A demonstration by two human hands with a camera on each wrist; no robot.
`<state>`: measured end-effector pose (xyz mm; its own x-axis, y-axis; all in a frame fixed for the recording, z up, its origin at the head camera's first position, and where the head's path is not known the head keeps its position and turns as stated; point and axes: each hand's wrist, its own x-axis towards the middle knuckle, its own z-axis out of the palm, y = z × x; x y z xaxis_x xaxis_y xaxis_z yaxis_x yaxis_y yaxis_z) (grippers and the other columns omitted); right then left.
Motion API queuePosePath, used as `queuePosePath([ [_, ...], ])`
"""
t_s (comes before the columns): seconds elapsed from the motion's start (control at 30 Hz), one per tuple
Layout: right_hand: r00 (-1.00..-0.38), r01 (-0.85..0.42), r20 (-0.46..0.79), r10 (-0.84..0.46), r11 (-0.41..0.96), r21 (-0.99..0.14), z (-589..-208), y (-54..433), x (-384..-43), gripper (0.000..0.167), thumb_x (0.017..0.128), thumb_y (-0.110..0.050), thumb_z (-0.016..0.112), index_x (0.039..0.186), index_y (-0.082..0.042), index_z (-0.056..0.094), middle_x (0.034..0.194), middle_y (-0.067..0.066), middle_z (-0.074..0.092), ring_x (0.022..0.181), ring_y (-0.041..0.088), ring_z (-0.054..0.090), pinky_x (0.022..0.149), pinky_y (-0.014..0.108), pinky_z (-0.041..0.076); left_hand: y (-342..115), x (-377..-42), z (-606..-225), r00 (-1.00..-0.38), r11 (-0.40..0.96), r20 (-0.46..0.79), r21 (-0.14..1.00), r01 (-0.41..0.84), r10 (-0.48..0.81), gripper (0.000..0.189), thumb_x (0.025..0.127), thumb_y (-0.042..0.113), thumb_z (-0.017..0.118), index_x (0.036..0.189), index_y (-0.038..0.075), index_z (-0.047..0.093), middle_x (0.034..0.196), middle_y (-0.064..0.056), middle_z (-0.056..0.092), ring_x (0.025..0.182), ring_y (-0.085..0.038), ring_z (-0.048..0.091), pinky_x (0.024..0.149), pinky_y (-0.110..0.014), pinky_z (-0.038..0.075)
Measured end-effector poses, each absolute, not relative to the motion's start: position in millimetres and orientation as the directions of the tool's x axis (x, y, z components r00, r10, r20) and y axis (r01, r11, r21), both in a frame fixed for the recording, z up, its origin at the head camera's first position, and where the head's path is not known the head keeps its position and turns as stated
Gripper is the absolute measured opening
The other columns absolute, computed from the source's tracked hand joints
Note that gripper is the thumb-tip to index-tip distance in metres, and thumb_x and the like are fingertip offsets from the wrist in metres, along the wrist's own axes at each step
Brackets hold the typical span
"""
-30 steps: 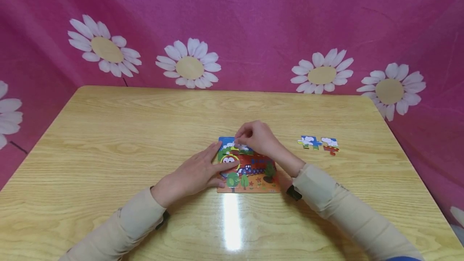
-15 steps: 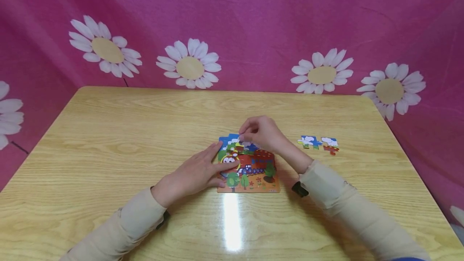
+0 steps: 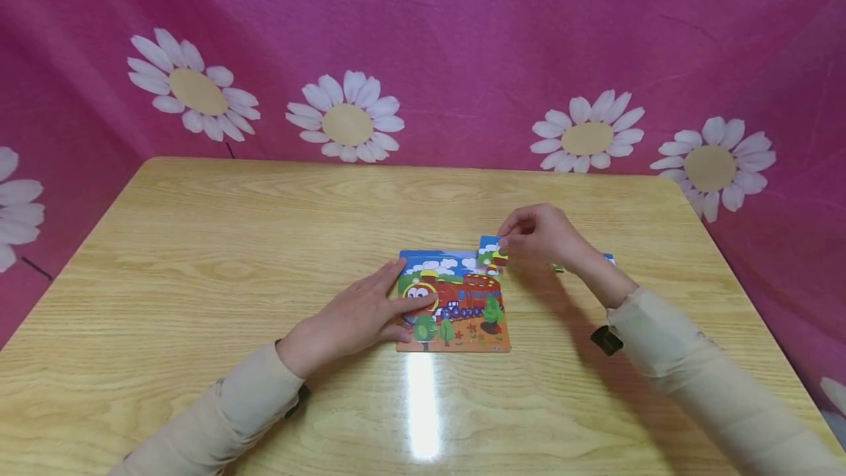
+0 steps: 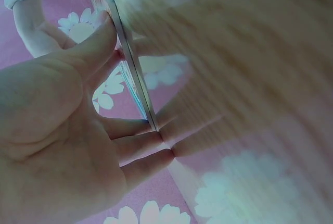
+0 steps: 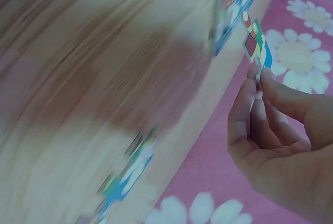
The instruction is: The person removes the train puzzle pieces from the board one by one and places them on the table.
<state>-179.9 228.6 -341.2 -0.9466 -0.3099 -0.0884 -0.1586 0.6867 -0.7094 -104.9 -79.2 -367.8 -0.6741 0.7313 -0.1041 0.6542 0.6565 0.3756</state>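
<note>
A jigsaw puzzle board with a red smiling train, trees and clouds lies on the table. My left hand rests at its left edge, fingers spread over its border and face. In the left wrist view the board shows edge-on, with the left hand's fingertips down at the tabletop. My right hand pinches a puzzle piece between thumb and fingers, just beyond the board's upper right corner. In the right wrist view that puzzle piece is raised and shows blue, green, yellow and red.
Loose puzzle pieces lie on the wooden table to the right of the board, mostly hidden behind the right wrist in the head view. A pink cloth with white daisies hangs behind the table.
My right hand has lifted the puzzle piece off the board's upper left and carried it rightward, past the upper right corner. The left hand has stayed in place.
</note>
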Motion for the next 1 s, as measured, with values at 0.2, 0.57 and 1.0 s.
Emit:
queuePosePath([
  [0.2, -0.945, -0.116, -0.148, -0.291, 0.725, -0.679, -344, 250, -181, 0.008, 0.092, -0.006, 0.068, 0.093, 0.002, 0.071, 0.080, 0.014, 0.069, 0.068, 0.023, 0.059, 0.057, 0.028, 0.046, -80, -105, -368, -0.670, 0.651, -0.092, 0.368, 0.664, 0.736, 0.056, 0.092, 0.039, 0.064, 0.144, 0.024, 0.052, 0.154, -0.032, 0.022, 0.143, -0.044, 0.021, 0.111, -0.054, 0.030],
  [0.57, -0.937, -0.099, -0.211, -0.278, 0.790, -0.605, -349, 266, -189, 0.007, 0.091, -0.003, 0.066, 0.094, 0.002, 0.070, 0.080, 0.007, 0.066, 0.070, 0.018, 0.051, 0.065, 0.032, 0.043, -80, -105, -369, -0.668, 0.648, -0.085, 0.361, 0.670, 0.739, 0.056, 0.092, 0.038, 0.064, 0.144, 0.024, 0.052, 0.154, -0.033, 0.023, 0.142, -0.044, 0.024, 0.110, -0.054, 0.031],
  [1.0, -0.940, -0.092, -0.243, -0.239, 0.865, -0.494, -356, 268, -195, 0.008, 0.090, -0.007, 0.070, 0.090, 0.000, 0.071, 0.076, 0.005, 0.063, 0.070, 0.019, 0.050, 0.065, 0.032, 0.040, -80, -105, -369, -0.668, 0.648, -0.081, 0.355, 0.674, 0.740, 0.055, 0.092, 0.038, 0.064, 0.144, 0.024, 0.053, 0.153, -0.033, 0.024, 0.142, -0.044, 0.024, 0.110, -0.054, 0.031],
])
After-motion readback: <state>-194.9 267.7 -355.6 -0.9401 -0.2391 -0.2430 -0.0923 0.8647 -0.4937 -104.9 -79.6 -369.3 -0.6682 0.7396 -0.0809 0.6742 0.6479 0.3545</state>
